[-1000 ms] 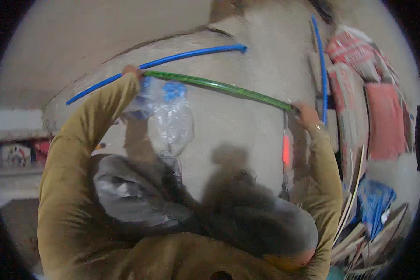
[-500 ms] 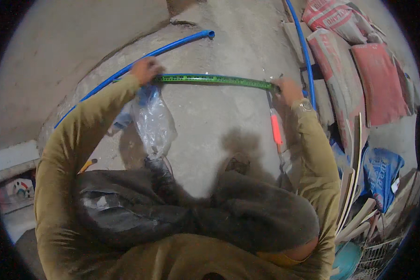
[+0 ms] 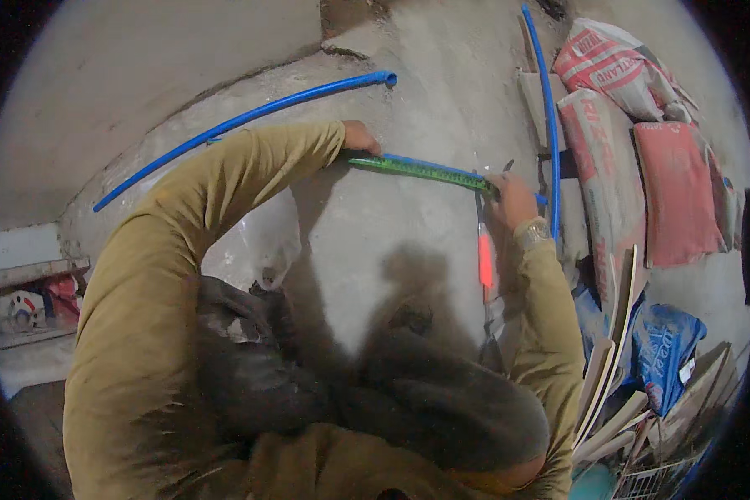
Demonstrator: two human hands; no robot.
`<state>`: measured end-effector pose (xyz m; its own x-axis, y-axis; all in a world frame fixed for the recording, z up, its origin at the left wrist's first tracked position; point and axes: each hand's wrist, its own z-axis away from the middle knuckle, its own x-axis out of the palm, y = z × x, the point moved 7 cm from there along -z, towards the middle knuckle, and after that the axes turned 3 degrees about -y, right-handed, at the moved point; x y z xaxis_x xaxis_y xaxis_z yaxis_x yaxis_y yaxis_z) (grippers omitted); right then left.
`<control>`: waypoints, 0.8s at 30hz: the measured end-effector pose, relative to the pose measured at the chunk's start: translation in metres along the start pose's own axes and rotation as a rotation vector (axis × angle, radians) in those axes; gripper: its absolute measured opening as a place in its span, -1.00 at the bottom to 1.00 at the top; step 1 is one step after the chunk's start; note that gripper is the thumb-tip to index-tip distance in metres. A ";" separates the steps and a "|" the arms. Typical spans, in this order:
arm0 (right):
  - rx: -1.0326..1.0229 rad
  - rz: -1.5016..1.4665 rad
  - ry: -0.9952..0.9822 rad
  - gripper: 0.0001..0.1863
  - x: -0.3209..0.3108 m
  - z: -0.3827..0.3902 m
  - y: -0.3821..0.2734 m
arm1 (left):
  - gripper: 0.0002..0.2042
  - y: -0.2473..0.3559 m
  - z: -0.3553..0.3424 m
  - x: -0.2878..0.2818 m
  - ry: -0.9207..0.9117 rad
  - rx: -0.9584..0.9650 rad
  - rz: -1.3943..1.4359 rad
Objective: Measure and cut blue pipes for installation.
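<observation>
A green measuring tape (image 3: 421,170) with dark markings stretches between my hands, lying along a short blue pipe (image 3: 442,167). My left hand (image 3: 361,138) closes on the pipe and tape at the left; its fingers are partly hidden by the hand itself. At the other end, my right hand (image 3: 512,200), with a watch at the wrist, grips the tape against the pipe. The pipe's blue end shows just beyond that hand. A thin dark thing sticks up beside the right fingers, too small to name. An orange-handled tool (image 3: 485,258) lies on the floor below this hand.
A long blue pipe (image 3: 250,117) lies at the far left, another (image 3: 550,125) at the right. Filled sacks (image 3: 679,187) line the right side. Wood strips (image 3: 612,350) and a blue bag (image 3: 662,350) are nearer. A clear plastic bag (image 3: 262,237) sits by my left leg.
My left hand has slid right, toward my right hand, so a shorter length of tape shows between them. The tape and pipe now slope down to the right. The view has shifted a little.
</observation>
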<state>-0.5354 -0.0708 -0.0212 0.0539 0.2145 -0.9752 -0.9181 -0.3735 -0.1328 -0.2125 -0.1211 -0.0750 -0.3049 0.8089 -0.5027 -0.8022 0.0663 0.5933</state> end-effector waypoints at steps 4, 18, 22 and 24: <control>-0.023 -0.007 -0.021 -0.57 -0.004 -0.010 -0.011 | -0.45 -0.026 0.000 0.003 0.015 -0.187 0.128; -0.203 -0.278 -0.323 -0.33 0.029 0.021 -0.112 | -0.30 -0.024 0.000 -0.017 0.136 -0.179 0.060; -0.282 -0.314 -0.534 -0.36 0.064 0.039 -0.157 | -0.33 -0.052 0.006 -0.037 0.331 -0.219 -0.015; -0.281 -0.336 -0.484 -0.38 0.075 0.056 -0.157 | -0.40 -0.035 0.012 -0.046 0.391 -0.195 -0.057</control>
<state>-0.4092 0.0543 -0.0635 0.0767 0.7182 -0.6916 -0.7409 -0.4232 -0.5215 -0.1639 -0.1538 -0.0653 -0.3988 0.5225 -0.7536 -0.8938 -0.0377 0.4468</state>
